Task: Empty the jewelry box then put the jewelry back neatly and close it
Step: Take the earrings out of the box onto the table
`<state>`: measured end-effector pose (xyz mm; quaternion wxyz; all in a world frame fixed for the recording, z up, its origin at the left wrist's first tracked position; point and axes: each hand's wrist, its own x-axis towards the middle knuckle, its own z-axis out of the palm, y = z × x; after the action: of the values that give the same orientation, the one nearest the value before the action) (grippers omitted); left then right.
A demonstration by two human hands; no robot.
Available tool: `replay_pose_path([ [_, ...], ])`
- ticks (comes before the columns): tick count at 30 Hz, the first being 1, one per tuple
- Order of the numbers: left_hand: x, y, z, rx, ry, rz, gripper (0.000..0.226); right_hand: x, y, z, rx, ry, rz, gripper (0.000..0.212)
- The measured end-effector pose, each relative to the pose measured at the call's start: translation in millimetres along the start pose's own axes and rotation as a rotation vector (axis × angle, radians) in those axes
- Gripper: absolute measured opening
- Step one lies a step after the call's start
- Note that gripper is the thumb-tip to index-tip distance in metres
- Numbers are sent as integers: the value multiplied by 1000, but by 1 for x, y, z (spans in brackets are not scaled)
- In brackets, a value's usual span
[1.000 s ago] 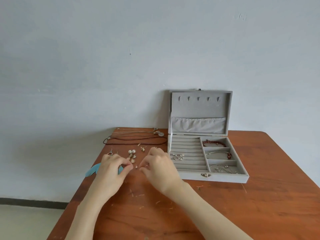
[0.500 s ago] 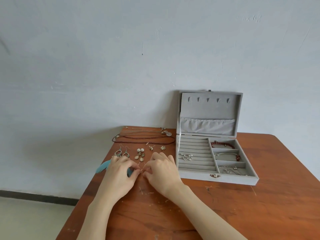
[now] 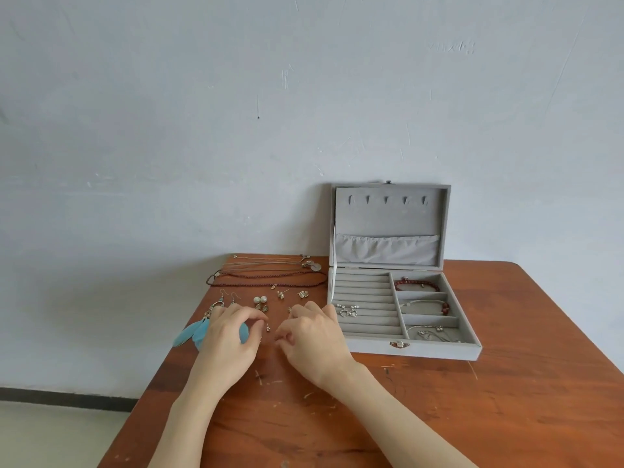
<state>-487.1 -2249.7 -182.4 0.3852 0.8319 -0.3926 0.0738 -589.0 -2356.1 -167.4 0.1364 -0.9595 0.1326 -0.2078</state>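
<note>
Jewelry box (image 3: 401, 349) is sitting open on the far right part of the wooden table (image 3: 506, 400), grey velvet, lid (image 3: 391, 224) propped upright against the wall. Inside, the ring-roll rows on the left side have one pair of silver earrings (image 3: 348, 311) tucked in. The right side has three compartments: a red bead bracelet (image 3: 417, 284) in the back one, a silver bracelet with red beads (image 3: 429, 304) in the middle, and a silver chain (image 3: 434, 333) bunched in the front one.

Everything else is laid out on the table left of the box. Necklaces (image 3: 270, 276) are stretched along the far edge, a dark brown cord one and some thinner pale ones. Nearer me there's a pair of pearl studs (image 3: 260, 299), a couple of small gold studs (image 3: 291, 294), and blue feather earrings (image 3: 196, 332) partly under the left hand.

Left hand (image 3: 229, 339) rests on the table with fingers curled, thumb and forefinger pinched close right beside a tiny stud (image 3: 268, 327); can't tell for sure whether it's actually gripped. Right hand (image 3: 312, 336) is just beside it, fingers curled down toward the tabletop, and I can't make out anything held in it.
</note>
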Motion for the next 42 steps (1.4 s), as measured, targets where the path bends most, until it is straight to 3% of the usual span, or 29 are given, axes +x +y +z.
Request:
replay_pose_path([
  [2, 0, 0, 1, -1, -15, -15, 11, 1, -2, 4, -42, -6, -17, 18],
  [7, -2, -1, -1, -7, -32, -7, 13, 0, 15, -2, 36, 179, 116, 8],
  [11, 3, 11, 5, 35, -125, 136, 18, -5, 51, -26, 9, 297, 253, 12],
  [17, 19, 56, 39, 125, -111, 310, 25, -18, 91, -41, -56, 129, 477, 24],
  [21, 31, 76, 64, 242, -85, 197, 30, -19, 90, -42, -75, 50, 436, 26],
  [26, 34, 81, 73, 317, -136, 161, 30, -20, 90, -41, -49, 81, 378, 24],
  [30, 33, 79, 71, 290, -101, 169, 24, -19, 91, -41, 3, 61, 383, 23],
  [34, 30, 79, 70, 262, -122, 71, 24, -18, 93, -41, 56, 75, 403, 15],
  [42, 35, 86, 68, 205, -240, -47, 19, -20, 91, -39, 5, 107, 364, 15],
])
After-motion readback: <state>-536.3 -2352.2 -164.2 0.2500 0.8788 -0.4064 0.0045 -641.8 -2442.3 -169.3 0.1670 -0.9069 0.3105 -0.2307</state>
